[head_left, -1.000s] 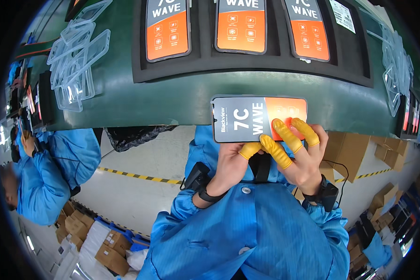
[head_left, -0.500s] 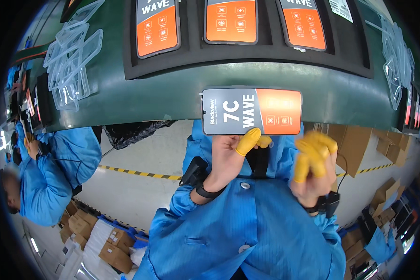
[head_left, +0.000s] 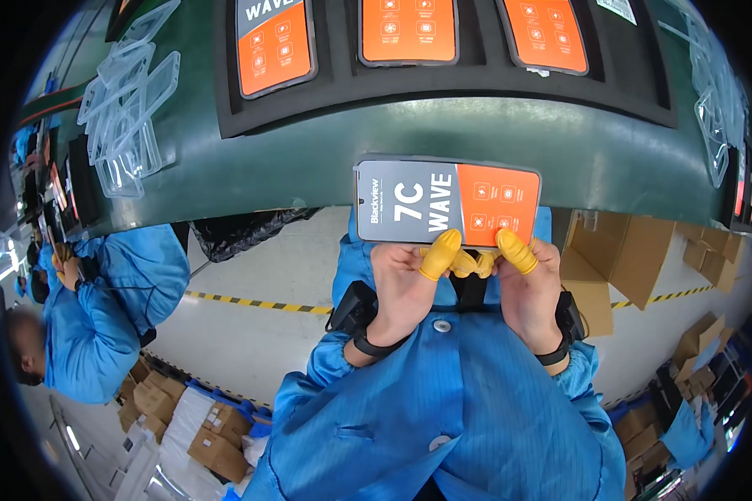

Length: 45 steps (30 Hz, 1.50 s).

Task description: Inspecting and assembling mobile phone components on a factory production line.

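A smartphone (head_left: pixel 447 203) with a grey and orange screen film lies level at the near edge of the green table (head_left: pixel 309 159). My left hand (head_left: pixel 403 284) and my right hand (head_left: pixel 530 288) both grip its near long edge from below. Yellow finger cots cover the fingertips, and both thumbs press on the phone's near edge. Blue sleeves and black wrist straps show on both arms.
A black tray (head_left: pixel 443 79) on the table carries three more phones with orange films. Several clear phone cases (head_left: pixel 129 108) lie at the table's left, more at its right (head_left: pixel 714 125). A co-worker in blue (head_left: pixel 92 317) sits at left. Cardboard boxes (head_left: pixel 618 250) stand on the floor.
The phone has risen slightly off the table edge toward me. My right hand, which had come off the phone half a second ago, is back on its near edge beside the left.
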Tool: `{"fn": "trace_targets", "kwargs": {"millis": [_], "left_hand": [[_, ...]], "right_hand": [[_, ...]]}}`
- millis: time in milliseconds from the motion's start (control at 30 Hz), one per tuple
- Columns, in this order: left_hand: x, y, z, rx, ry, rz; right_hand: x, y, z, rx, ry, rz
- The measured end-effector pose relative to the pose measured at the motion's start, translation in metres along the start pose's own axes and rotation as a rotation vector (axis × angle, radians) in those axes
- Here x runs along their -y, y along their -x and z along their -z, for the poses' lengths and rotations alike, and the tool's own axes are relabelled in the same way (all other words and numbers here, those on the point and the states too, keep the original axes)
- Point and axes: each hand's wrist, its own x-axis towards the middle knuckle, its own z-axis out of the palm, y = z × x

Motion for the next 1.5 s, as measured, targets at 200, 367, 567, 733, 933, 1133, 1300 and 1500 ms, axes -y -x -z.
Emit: {"fn": "trace_targets", "kwargs": {"millis": [200, 367, 567, 733, 933, 1133, 1300, 1500], "left_hand": [[-0.012, -0.008, 0.016, 0.133, -0.097, 0.081], [-0.011, -0.022, 0.061, 0.206, -0.061, -0.003], [-0.005, -0.026, 0.064, 0.227, -0.073, -0.118], [-0.015, -0.014, 0.048, 0.081, -0.021, -0.093], [-0.021, -0.005, 0.03, -0.099, 0.005, -0.052], [-0.014, -0.004, 0.031, -0.112, -0.047, -0.085], [-0.008, -0.002, 0.031, -0.113, -0.175, -0.169], [-0.024, -0.008, 0.038, -0.138, -0.462, -0.128]], "right_hand": [[0.0, 0.002, -0.004, -0.088, 0.08, 0.095], [0.0, 0.002, -0.005, -0.069, 0.061, 0.083], [-0.002, 0.0, -0.003, -0.063, 0.058, 0.079], [-0.003, 0.0, -0.003, -0.043, 0.085, 0.139], [-0.009, 0.001, 0.0, -0.025, 0.073, 0.198], [-0.008, 0.002, -0.002, 0.005, 0.05, 0.198], [-0.01, 0.0, 0.0, -0.015, 0.042, 0.166], [-0.009, 0.001, 0.001, -0.006, 0.035, 0.145]]}}
